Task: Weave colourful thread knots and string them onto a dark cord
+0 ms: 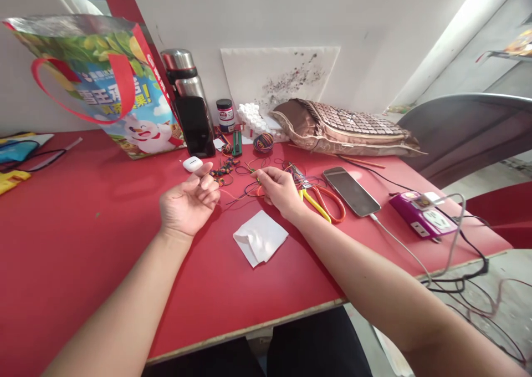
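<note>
My left hand [189,202] is turned palm up above the red table with its fingers curled in. A thin orange cord [229,194] runs from its fingers toward the right hand. My right hand [277,190] pinches thin coloured cords between thumb and forefinger; the exact grip point is too small to make out. Dark cord ends trail between both hands. Just behind lies a braided multicoloured cord piece [224,168]. A ball of multicoloured cord [263,142] sits farther back. Beside the right wrist are scissors or pliers with yellow and orange handles [318,204], partly covered by tangled cords.
A folded white tissue [261,238] lies in front of the hands on the red table [199,305]. Rightward are a charging phone [351,191] and a purple power strip [421,216]. Behind stand a printed bag [108,88], a dark phone [195,126], a steel flask and a jar [225,116].
</note>
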`<state>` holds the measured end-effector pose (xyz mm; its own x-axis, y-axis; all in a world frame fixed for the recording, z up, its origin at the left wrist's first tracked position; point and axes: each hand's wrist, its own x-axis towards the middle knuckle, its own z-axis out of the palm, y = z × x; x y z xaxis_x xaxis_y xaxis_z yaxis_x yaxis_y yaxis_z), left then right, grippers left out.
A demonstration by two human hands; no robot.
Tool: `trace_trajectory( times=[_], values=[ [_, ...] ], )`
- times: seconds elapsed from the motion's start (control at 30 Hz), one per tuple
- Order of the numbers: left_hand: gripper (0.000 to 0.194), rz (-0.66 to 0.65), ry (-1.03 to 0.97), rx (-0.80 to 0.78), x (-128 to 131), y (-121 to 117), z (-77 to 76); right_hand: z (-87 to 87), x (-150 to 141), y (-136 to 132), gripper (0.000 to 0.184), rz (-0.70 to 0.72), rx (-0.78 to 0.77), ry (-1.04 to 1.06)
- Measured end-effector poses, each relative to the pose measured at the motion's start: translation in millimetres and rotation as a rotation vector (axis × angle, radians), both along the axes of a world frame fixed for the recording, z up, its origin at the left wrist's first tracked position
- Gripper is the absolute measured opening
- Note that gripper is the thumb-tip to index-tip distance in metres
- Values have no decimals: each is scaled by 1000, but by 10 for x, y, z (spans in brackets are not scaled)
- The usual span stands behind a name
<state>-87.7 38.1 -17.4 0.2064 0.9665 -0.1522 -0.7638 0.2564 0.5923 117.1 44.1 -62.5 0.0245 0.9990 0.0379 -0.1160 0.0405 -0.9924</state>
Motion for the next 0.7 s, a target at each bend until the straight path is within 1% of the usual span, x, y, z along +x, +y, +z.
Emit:
trace_trajectory(
  times=[0.2,0.33,0.47,0.53,0.6,0.67,0.7],
  values=[
    [39,84,30,-14,44,29,-66,30,1,-18,40,2,-4,13],
    [32,87,89,42,31,33,-92,24,-6,-24,37,30,-7,34],
    [28,114,168,39,25,52,-101,-15,-8,1,37,18,10,19],
    [33,149,220,6,33,69,-103,-30,0,22,36,11,20,3],
    [43,178,264,-45,42,84,-106,-35,22,49,31,-11,27,-17],
    [50,175,285,-67,50,87,-112,-29,62,78,23,-93,78,-73],
    [52,159,285,-53,54,81,-115,-19,87,90,20,-155,135,-130]
  ],
)
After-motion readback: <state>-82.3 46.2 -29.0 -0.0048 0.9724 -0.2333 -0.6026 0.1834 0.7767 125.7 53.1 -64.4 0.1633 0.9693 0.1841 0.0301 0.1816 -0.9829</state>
